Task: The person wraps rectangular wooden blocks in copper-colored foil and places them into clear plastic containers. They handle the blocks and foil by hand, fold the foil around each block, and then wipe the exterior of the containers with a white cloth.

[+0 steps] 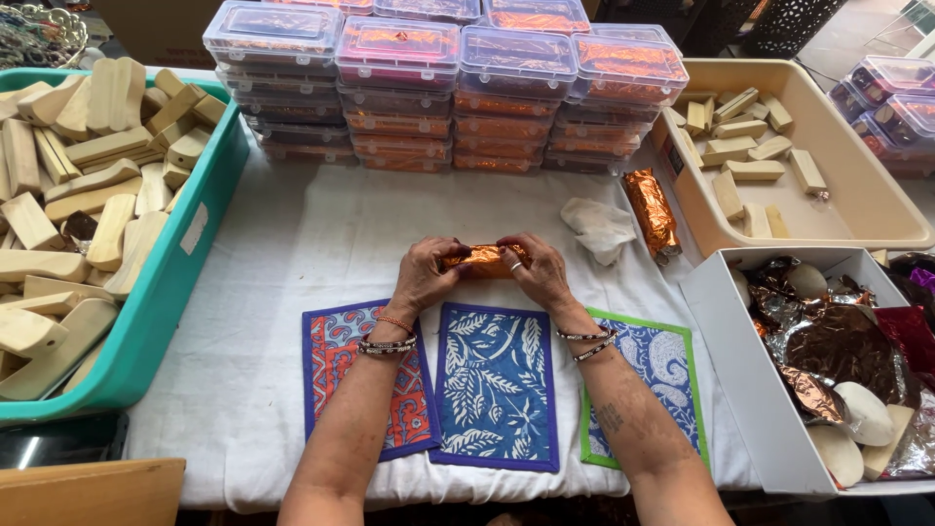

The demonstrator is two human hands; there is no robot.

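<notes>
Both my hands hold one small block wrapped in shiny orange foil [484, 259] above the white cloth. My left hand [425, 276] grips its left end, fingers curled over the foil. On the right end sits my right hand [539, 270], a ring on one finger. Below the hands lie three patterned cloth mats: an orange and blue one [336, 370], a blue leaf-print one [495, 385] and a green-edged blue one [657, 365]. A second foil-wrapped block [651, 210] lies to the right, beside a crumpled white cloth [599, 227].
A teal bin [185, 263] full of pale wooden blocks stands at left. Stacks of clear lidded boxes [443, 93] line the back. A beige tray [857, 200] with several wooden blocks is at right. A white box [740, 390] holds foil sheets and pale pieces.
</notes>
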